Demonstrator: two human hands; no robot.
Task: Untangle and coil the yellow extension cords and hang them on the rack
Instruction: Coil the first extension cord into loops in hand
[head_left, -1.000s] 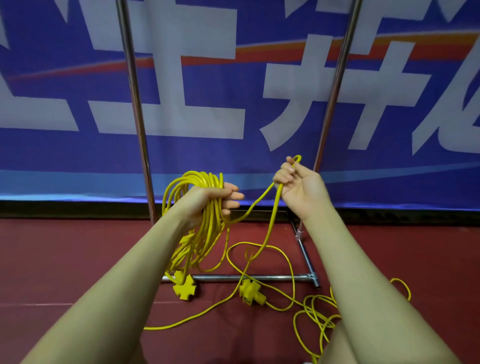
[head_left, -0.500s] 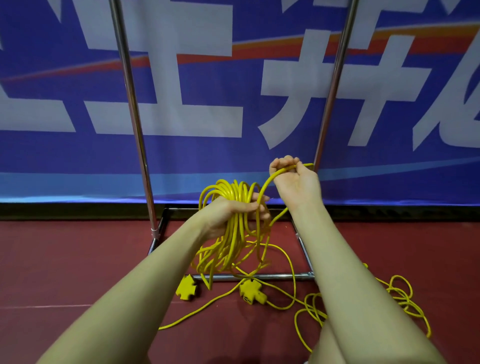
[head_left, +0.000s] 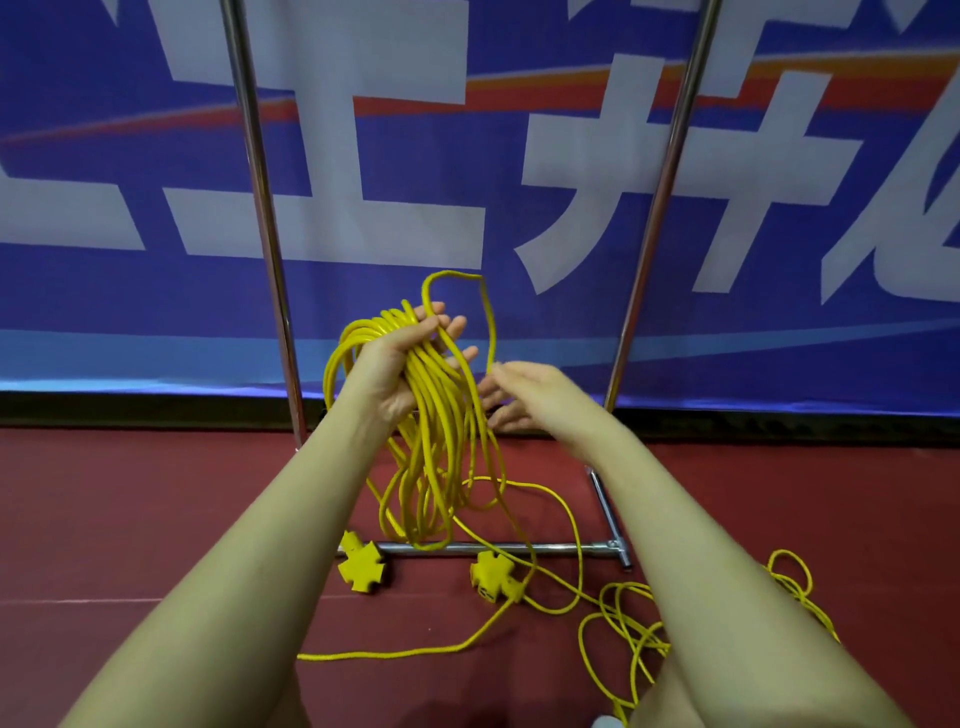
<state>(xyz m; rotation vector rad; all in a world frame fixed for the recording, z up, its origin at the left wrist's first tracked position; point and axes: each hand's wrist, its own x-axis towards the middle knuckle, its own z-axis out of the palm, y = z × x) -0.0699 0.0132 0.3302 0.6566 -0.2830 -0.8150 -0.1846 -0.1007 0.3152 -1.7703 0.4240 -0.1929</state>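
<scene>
Here the left hand (head_left: 402, 364) holds the coiled yellow cord (head_left: 431, 426) across its palm, fingers loosely curled round the strands, in front of the rack (head_left: 262, 208). The right hand (head_left: 524, 397) hangs open just beside the coil, gripping nothing. Large white characters on the blue banner (head_left: 467, 322) are cropped, unreadable.

Light is bright, even and diffuse, casting only faint soft shadows on the red floor (head_left: 156, 519). The steel rack (head_left: 260, 208) poles carry thin glints. Wide-angle distortion bows the poles and banner (head_left: 519, 156) edges; both forearms look slightly soft.
</scene>
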